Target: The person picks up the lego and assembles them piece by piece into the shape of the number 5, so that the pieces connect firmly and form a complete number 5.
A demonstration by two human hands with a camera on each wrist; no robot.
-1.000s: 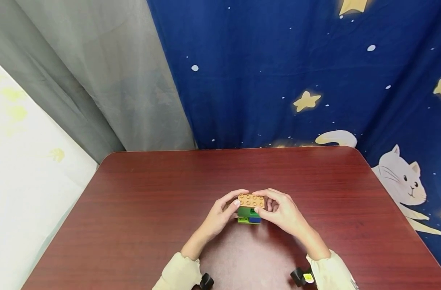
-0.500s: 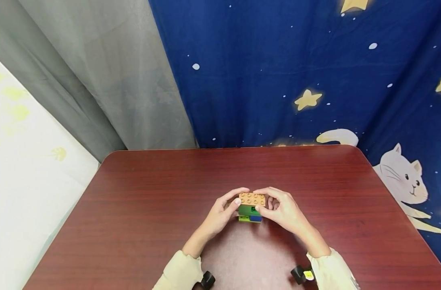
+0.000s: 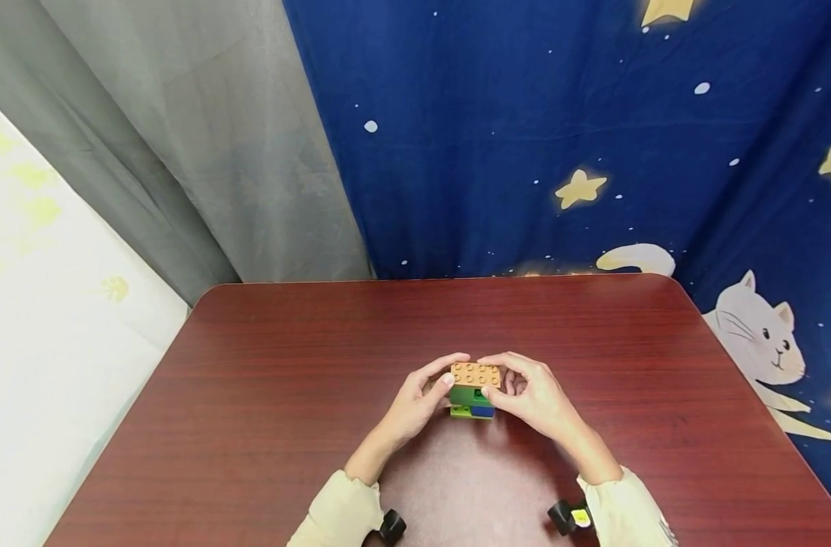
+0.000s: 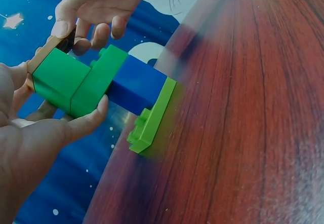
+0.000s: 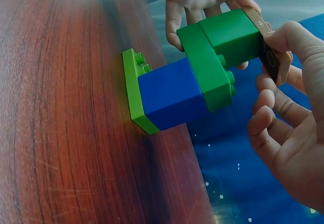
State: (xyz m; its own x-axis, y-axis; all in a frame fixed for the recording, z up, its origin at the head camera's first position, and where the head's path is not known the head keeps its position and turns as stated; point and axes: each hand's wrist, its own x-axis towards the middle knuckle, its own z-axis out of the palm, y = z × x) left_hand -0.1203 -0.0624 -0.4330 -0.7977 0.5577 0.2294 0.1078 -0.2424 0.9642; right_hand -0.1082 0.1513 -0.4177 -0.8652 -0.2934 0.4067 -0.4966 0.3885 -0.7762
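Observation:
A stack of toy building bricks stands between both hands near the table's middle. Topmost is a tan studded plate (image 3: 475,373), jutting past a green brick (image 4: 63,74) toward the right. Below come a flatter green brick (image 5: 202,64), a blue brick (image 5: 169,92) and a thin lime plate (image 5: 132,92) at the bottom. My left hand (image 3: 409,406) grips the upper left of the stack, thumb at the tan plate and fingers along the green bricks. With thumb and index finger, my right hand (image 3: 535,395) pinches the tan plate's overhanging end, its other fingers loosely curled underneath.
The stack is on a dark red wood-grain table (image 3: 285,365). Behind the far edge hang a grey curtain (image 3: 251,152) and a blue star-patterned curtain (image 3: 491,152). A white cloth (image 3: 60,319) is at the left.

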